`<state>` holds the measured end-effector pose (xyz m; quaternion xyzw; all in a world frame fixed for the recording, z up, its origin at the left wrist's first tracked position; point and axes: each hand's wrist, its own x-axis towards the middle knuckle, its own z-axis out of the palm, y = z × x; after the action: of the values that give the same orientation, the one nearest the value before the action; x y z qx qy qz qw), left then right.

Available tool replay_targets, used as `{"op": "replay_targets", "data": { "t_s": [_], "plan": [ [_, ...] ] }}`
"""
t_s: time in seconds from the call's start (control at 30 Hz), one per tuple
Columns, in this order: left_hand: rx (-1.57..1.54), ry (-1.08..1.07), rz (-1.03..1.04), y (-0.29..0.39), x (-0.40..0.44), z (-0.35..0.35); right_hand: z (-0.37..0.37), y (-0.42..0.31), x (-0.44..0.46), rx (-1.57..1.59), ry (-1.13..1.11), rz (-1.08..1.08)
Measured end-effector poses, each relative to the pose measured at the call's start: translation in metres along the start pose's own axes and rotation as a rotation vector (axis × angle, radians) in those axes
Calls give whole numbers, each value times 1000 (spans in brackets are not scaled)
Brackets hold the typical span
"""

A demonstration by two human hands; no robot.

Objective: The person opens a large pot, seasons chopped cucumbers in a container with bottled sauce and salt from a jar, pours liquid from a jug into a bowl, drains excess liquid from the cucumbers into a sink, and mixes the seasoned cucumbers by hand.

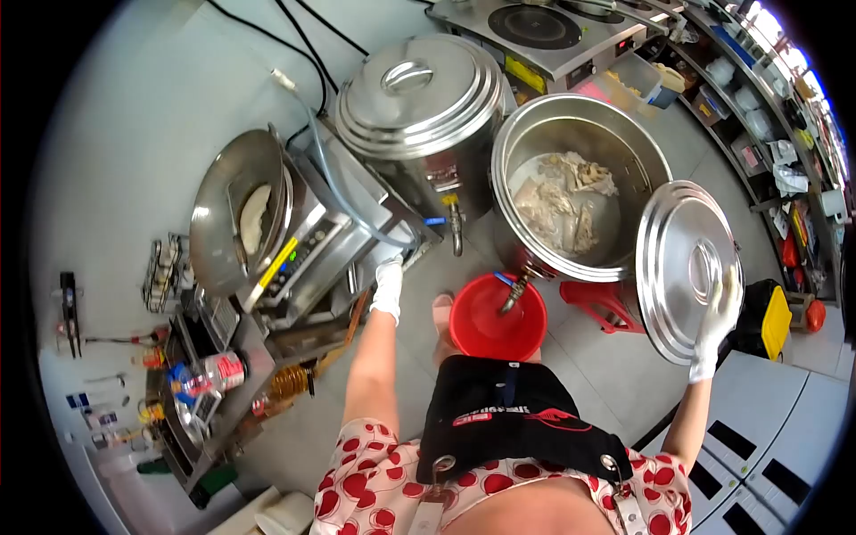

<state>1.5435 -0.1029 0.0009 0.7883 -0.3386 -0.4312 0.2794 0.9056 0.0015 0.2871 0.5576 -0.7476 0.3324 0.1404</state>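
My right hand (716,323), in a white glove, is closed on a round steel lid (682,267) at its handle. The lid is tilted beside an open steel pot (584,111), which holds pale chunks (560,207) in cloudy liquid. My left hand (389,283), also gloved, is at the end of a grey hose (343,192) by the steel cooker's edge; its fingertips are too unclear to tell what they hold. Below the open pot's tap (515,292) stands a red basin (497,323) on the floor. A second steel pot (419,89) has its lid on.
A wok (218,214) with a pale piece inside leans at the left. A red stool (606,305) is by the open pot. Induction hobs (535,27) are at the back, shelves (758,98) at the right. A low cabinet (758,401) stands at lower right.
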Motion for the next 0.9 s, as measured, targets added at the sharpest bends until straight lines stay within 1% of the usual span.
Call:
{"op": "replay_targets", "data": {
  "t_s": [0.03,0.07,0.1,0.17,0.2,0.23,0.27,0.3,0.37,0.4,0.43,0.5,0.57,0.6,0.63,0.7,0.73,0.8,0.87,0.9],
  "plan": [
    [-73,45,-150,0,26,-2,-8,-32,-11,125,-14,70],
    [-152,102,-297,1,51,-4,-6,-50,-30,164,-49,78],
    [-309,165,-436,30,45,-7,2,-69,-49,199,-79,86],
    [-605,161,-117,-35,118,3,25,-147,-79,324,-307,254],
    [-606,173,-248,-29,121,1,49,-178,-101,410,-361,325],
    [-597,187,-381,-11,113,-3,73,-193,-128,456,-543,433],
    [-640,169,-557,28,92,-8,94,-219,-143,568,-756,611],
    [-714,100,-492,1,111,-3,120,-236,-166,749,-893,839],
    [-477,133,-483,-9,129,-1,183,-255,-230,869,-1080,1071],
    [-617,9,-330,-22,132,0,209,-271,-251,890,-1142,1224],
    [-640,-29,-298,-17,126,-2,231,-287,-267,908,-1198,1377],
    [-414,-151,-194,16,78,-29,270,-313,-294,981,-1252,1609],
    [-490,-229,-211,40,41,-56,295,-338,-301,1316,-1143,1963],
    [-523,-276,-224,55,22,-69,296,-352,-292,1492,-1087,2058],
    [-483,-310,-225,83,-2,-86,289,-366,-283,1673,-1008,2151],
    [-564,-382,-243,111,-22,-116,282,-386,-272,1962,-729,2109],
    [-597,-412,-243,127,-30,-131,265,-394,-252,2112,-610,1998],
    [-681,-468,-253,141,-31,-155,249,-403,-235,2277,-491,1903],
    [-731,-480,-248,153,-38,-174,233,-409,-224,2442,-412,1799],
    [-753,-486,-231,159,-42,-182,213,-410,-210,2509,-494,1676]
  ]
}}
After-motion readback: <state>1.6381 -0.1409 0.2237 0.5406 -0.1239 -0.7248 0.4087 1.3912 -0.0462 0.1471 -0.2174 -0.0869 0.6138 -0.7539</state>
